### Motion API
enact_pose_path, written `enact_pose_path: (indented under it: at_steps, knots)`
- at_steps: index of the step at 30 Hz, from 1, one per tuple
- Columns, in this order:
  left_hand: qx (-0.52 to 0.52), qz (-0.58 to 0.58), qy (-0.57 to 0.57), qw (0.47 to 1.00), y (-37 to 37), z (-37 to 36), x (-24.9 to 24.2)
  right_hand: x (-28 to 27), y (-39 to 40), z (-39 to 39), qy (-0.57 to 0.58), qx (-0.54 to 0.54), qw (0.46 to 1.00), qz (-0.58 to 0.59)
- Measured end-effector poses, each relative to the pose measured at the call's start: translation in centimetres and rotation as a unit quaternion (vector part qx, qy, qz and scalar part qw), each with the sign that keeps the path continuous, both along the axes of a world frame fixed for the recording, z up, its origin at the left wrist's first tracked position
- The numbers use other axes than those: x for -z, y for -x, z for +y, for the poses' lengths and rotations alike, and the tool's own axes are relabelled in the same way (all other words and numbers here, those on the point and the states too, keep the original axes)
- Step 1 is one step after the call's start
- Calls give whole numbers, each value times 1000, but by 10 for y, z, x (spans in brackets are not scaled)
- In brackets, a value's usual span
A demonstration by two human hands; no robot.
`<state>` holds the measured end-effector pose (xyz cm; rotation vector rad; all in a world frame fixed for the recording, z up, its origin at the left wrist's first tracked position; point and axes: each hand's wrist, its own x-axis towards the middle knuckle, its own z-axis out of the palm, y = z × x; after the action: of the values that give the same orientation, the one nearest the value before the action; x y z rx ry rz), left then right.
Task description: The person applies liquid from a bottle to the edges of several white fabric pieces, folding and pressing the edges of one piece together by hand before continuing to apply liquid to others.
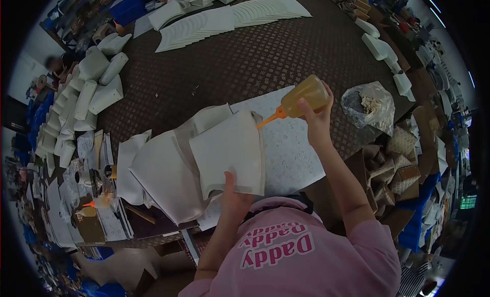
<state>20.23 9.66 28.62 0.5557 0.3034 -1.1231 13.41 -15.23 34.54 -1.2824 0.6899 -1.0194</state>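
My right hand is wrapped round a clear bottle of yellowish liquid. The bottle is tilted, and its orange nozzle points down at the right edge of a white curved panel. Whether the tip touches that edge I cannot tell. At the panel's lower edge, my left hand grips it, thumb on top and fingers hidden beneath. More white pieces lie under and left of the panel. A pale patterned sheet is beneath them on the right.
Overlapping white sheets line the far side of the dark patterned table. White parts are piled at left, near cans and a second orange-tipped bottle. A plastic bag and a carton of scraps stand at right.
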Motion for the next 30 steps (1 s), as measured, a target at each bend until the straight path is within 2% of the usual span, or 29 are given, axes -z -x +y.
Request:
enact_pose_path:
  at_steps: [8, 11, 14, 16, 17, 18, 19, 21, 22, 24, 26, 29, 30]
  knots:
    - [7, -33, 22, 999, -2, 2, -3, 10, -20, 11, 102, 67, 992, -21]
    - [12, -17, 4, 1000, -2, 1, 1, 5, -10, 22, 148, 45, 988, -24]
    - [18, -27, 27, 999, -2, -4, -2, -13, 10, 27, 115, 17, 992, 37]
    - [21, -5, 18, 1000, -8, -4, -6, -30, 21, 30, 43, -40, 998, 27]
    - [19, 5, 16, 1000, -13, -6, -7, -29, 28, 28, -34, -59, 998, 5]
    - [35, -155, 32, 987, -21, -7, -7, -27, 32, 25, -111, -82, 990, -12]
    - [52, -309, 38, 949, -28, -7, -6, -33, 33, 23, -141, -87, 985, -40]
    - [57, -479, 57, 874, -44, -8, -8, -32, 29, 15, -172, -67, 979, -85]
    - [47, -504, 79, 859, -53, -11, -11, -27, 28, 8, -173, -38, 979, -105]
    - [51, -576, 6, 816, -64, -18, -8, -28, 23, 4, -152, -2, 979, -136]
    - [64, -644, -196, 737, -75, -22, 0, -26, 29, -3, -151, 6, 975, -163]
    - [-87, -668, -247, 696, -91, -31, -17, -33, 26, -2, -173, -2, 972, -159]
    - [-101, -677, -276, 675, -96, -34, -27, -35, 26, -4, -172, -8, 973, -152]
